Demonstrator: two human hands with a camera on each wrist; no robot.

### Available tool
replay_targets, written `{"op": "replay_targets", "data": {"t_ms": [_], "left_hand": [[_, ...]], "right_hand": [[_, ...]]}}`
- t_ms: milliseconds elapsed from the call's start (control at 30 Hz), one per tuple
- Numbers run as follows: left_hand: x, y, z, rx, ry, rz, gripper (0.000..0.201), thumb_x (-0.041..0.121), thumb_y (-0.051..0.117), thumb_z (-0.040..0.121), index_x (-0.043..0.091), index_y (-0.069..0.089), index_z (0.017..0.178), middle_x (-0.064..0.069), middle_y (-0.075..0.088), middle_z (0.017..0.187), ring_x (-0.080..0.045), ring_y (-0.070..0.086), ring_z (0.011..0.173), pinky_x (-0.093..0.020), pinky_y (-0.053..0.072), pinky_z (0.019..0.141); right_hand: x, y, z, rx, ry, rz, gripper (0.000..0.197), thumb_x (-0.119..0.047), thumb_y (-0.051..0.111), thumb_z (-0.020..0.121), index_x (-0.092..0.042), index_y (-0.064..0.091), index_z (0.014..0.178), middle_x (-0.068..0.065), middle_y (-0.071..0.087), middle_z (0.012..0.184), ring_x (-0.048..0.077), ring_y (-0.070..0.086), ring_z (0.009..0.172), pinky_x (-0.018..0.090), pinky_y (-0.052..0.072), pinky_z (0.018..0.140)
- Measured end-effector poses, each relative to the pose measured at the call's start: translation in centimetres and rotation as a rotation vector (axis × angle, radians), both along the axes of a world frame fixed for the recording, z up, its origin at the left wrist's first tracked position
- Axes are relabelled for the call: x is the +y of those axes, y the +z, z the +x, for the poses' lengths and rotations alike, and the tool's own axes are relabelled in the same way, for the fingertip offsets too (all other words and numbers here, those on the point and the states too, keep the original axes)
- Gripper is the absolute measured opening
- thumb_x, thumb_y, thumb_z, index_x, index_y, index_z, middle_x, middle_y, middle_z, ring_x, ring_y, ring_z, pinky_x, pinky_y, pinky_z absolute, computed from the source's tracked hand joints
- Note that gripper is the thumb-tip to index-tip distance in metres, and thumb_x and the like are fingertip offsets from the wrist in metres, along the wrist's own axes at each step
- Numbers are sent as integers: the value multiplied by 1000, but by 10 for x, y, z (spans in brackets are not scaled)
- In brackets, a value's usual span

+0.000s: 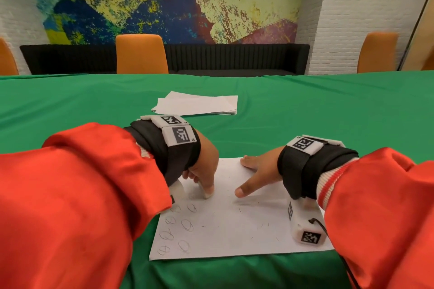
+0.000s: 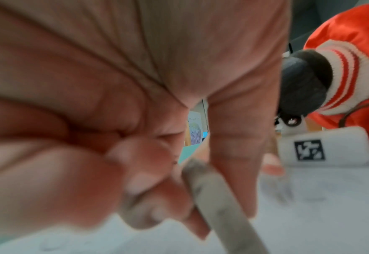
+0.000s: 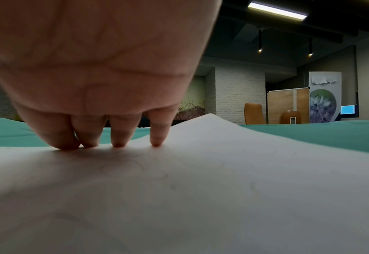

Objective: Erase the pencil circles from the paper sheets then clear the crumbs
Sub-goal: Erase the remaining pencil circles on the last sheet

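Left hand [image 1: 202,171] pinches the eraser [image 1: 208,193] down on the sheet [image 1: 234,230] on the tabletop [image 1: 328,112], right hand [image 1: 258,171] spread flat pinning it, and the leftover circles [image 1: 186,224] sit just toward the person from the eraser, nearer the left.

— What carries everything here?

— A table under a green cloth [image 1: 328,105], stretching wide toward the orange chairs.

— And what lies straight on the cloth?

— A white paper sheet [image 1: 234,230] at the near edge, flat, with pencil circles [image 1: 185,225] down its left part and stray pencil strokes to their right. Beyond that sheet, well apart from it, lies a loose stack of white sheets [image 1: 199,105], its edges not squared.
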State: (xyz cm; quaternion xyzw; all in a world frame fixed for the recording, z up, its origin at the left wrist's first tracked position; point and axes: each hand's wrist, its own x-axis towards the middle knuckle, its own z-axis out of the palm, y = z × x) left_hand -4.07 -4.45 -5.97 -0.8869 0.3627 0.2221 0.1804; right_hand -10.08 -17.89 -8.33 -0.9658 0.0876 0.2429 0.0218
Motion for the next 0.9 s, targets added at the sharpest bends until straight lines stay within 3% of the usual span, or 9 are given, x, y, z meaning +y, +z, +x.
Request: {"op": "replay_targets", "data": {"t_ms": [67,333,400,500,600,767,900], "left_hand": [[-3,-3,-3,62,-4,-56,28,36,67,85,11,64,97,3,56,74,-10,52,61,-19,43,59],[19,1,9,-33,89,60,37,37,61,90,6,65,109,0,57,77,-9,48,55,-16,40,52],[31,3,15,-32,126,-6,31,37,62,89,10,66,105,1,59,81,-9,50,57,-17,42,56],[51,3,22,41,184,-215,12,30,59,91,20,61,85,7,61,75,-5,55,57,-17,47,65],[70,2,25,156,254,-331,16,20,55,94,20,55,78,6,60,70,-2,55,52,-14,49,65],[87,-1,20,184,295,-397,9,12,51,96,19,50,90,0,59,69,0,53,40,-13,49,54],[94,1,14,88,255,-488,16,12,51,95,22,48,107,6,60,70,-2,55,48,-11,46,54]], "right_hand": [[0,0,0,6,-3,3,100,-70,50,77,-22,2,151,-5,5,158,15,13,144,30,11,114],[-1,-1,0,6,9,1,96,-67,50,80,-21,4,151,-5,7,158,15,15,144,29,12,114],[0,-1,1,5,15,-33,92,-66,48,82,-22,5,151,-4,9,158,17,18,143,30,14,114],[3,-2,2,-25,38,-101,79,-61,39,90,-21,9,151,-2,13,157,21,22,142,32,18,115],[4,1,-1,-66,48,-121,68,-55,32,95,-19,15,150,-1,18,156,21,24,141,29,19,111],[9,4,-5,-45,38,-152,67,-54,31,96,-18,16,150,0,17,157,22,23,141,32,19,112],[13,5,-7,-39,17,-154,69,-53,37,95,-18,14,150,1,16,157,23,23,141,31,19,112]]}}
